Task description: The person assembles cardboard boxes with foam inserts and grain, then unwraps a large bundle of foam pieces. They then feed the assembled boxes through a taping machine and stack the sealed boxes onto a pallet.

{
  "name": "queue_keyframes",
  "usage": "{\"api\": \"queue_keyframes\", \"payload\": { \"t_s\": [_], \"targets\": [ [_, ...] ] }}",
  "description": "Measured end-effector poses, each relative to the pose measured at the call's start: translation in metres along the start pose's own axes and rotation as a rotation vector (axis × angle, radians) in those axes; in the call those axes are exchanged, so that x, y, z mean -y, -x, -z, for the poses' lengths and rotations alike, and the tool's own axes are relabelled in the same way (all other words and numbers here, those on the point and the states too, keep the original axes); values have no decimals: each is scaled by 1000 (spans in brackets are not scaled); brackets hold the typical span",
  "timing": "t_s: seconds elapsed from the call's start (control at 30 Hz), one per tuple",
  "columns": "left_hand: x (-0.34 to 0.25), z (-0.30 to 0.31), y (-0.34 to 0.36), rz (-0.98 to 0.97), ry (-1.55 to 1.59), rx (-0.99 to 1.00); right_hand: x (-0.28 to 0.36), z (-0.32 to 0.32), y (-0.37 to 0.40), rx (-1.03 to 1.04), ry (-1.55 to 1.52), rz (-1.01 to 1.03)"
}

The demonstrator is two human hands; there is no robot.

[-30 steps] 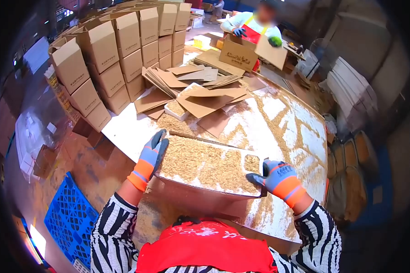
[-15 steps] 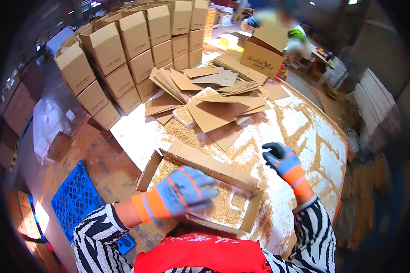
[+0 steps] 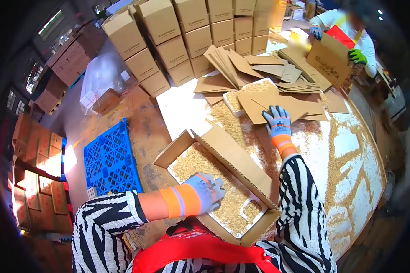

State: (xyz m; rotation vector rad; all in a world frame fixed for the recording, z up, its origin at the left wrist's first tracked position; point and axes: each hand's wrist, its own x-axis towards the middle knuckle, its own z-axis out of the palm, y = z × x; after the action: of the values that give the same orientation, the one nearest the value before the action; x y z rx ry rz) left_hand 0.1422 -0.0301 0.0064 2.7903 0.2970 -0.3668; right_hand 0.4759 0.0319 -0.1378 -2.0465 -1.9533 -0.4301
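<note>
My left hand [image 3: 204, 193], in a grey-blue glove with an orange cuff, is over a long open cardboard box [image 3: 234, 157]. Its fingers are loosely bent but not closed, at or just above tan, grain-like loose material [image 3: 200, 164]. This material fills a white tray [image 3: 255, 221] inside the box; a small white-rimmed shape shows at the tray's right end. Further forward, my right hand [image 3: 278, 123], gloved alike, has its fingers spread on the near edge of a flat cardboard sheet [image 3: 255, 105] lying on the pile.
Stacked cardboard boxes [image 3: 191, 27] stand at the back left. A second white tray [image 3: 231, 105] sits partly under the sheets. A blue plastic pallet [image 3: 111, 157] lies at left. Loose material covers the white tabletop [image 3: 346, 141]. A gloved co-worker [image 3: 369, 45] handles a box [image 3: 330, 61] at back right.
My right hand has moved forward onto the cardboard sheet. My left hand has stayed over the box, now lower on the material. The view has turned, shifting the scene rightward.
</note>
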Motion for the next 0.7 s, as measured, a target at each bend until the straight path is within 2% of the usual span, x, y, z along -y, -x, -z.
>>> {"api": "queue_keyframes", "payload": {
  "t_s": [0.07, 0.1, 0.17, 0.23, 0.27, 0.3, 0.37, 0.4, 0.47, 0.5, 0.53, 0.57, 0.63, 0.67, 0.7],
  "targets": [
    [-1, 16, 4, 12, 45, 6, 6, 77, 10, -254, -183, -51],
    [2, 28, 3, 48, 167, 91, 0, 95, 15, -396, -391, -87],
    [13, 41, 2, 66, 565, -203, 1, 152, 42, -316, -1303, -627],
    [16, 43, -5, 131, 1272, -474, 8, 202, 72, -338, -857, -283],
    [13, 45, -15, 142, 1372, -631, 25, 224, 78, -573, -356, 60],
    [6, 50, -18, 147, 1379, -646, 40, 238, 93, -523, -419, 12],
    [-1, 62, -16, -102, 1611, -617, 76, 256, 118, -328, -1022, -377],
    [-10, 69, -13, -166, 1770, -611, 93, 264, 126, -274, -1165, -490],
    [9, 49, -14, -150, 1625, -692, 119, 282, 133, -194, -1307, -576],
    [12, 51, -8, -132, 1598, -712, 128, 293, 132, -192, -1473, -651],
    [11, 54, -1, -177, 1726, -736, 120, 305, 131, -252, -1461, -653],
    [12, 55, 7, -172, 1685, -696, 120, 327, 129, -330, -1386, -674],
    [17, 55, 21, -147, 1607, -613, 119, 351, 123, -243, -1366, -491],
    [16, 56, 25, -171, 1476, -559, 132, 364, 112, -62, -1389, -468],
    [14, 48, 23, -184, 1494, -451, 155, 367, 101, -62, -1262, -418]
  ]
}}
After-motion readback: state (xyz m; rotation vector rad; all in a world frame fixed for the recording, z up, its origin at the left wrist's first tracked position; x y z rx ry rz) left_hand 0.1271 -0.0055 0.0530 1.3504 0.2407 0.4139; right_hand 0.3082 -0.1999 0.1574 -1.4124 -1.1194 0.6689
